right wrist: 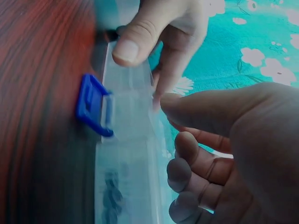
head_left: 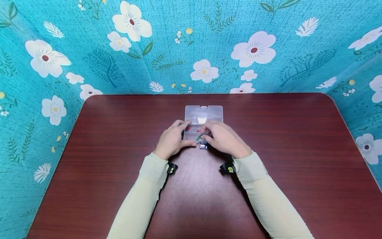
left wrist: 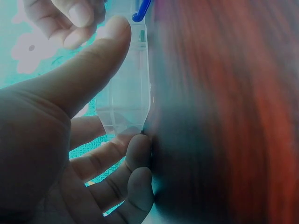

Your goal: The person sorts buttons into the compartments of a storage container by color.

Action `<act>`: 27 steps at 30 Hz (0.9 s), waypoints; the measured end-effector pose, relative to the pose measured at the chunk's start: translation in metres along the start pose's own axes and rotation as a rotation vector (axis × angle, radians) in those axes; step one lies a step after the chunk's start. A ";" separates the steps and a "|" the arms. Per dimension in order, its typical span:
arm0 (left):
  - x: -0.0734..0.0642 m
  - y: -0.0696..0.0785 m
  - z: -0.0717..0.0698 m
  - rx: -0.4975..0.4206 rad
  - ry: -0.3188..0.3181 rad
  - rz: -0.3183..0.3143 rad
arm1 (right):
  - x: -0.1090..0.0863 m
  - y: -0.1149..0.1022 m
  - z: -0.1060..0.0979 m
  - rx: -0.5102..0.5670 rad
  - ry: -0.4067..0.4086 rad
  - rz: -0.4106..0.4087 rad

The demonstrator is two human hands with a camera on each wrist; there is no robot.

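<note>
A clear plastic box (head_left: 192,136) stands on the table with its lid (head_left: 204,113) raised at the back. Small red pieces (head_left: 198,131) and green pieces (head_left: 198,136) lie in its compartments. My left hand (head_left: 172,139) holds the box at its left end, thumb along the front edge and fingers at the side and back. My right hand (head_left: 225,137) is over the box's right part, thumb and forefinger drawn together; I cannot tell whether something small is between them. A blue latch (right wrist: 88,105) hangs unfastened at the box's front. Dark pieces (right wrist: 112,200) show through the clear wall.
The dark red wooden table (head_left: 104,159) runs out to both sides of the box. Behind it hangs a blue flowered cloth (head_left: 179,43). Black straps with small devices (head_left: 229,168) sit at both wrists, over pale sleeves (head_left: 253,172).
</note>
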State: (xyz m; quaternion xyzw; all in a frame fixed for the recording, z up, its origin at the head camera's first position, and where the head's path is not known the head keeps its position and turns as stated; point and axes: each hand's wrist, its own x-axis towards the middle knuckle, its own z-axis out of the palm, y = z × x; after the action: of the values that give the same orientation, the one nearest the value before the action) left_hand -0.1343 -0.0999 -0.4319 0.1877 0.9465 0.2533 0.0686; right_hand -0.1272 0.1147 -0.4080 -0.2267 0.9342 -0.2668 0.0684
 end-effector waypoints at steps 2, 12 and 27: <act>0.000 0.000 0.000 0.001 0.001 0.000 | -0.002 0.002 -0.003 -0.004 0.016 -0.001; 0.000 0.000 0.001 0.006 0.004 0.001 | -0.013 0.013 -0.018 -0.021 0.068 -0.007; 0.000 -0.001 0.001 0.009 -0.001 -0.004 | -0.033 0.025 -0.027 -0.009 0.078 0.041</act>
State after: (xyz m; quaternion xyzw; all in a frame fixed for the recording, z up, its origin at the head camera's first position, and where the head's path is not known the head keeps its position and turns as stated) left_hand -0.1342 -0.1002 -0.4328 0.1860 0.9481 0.2486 0.0686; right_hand -0.1144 0.1607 -0.3983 -0.1974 0.9418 -0.2698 0.0362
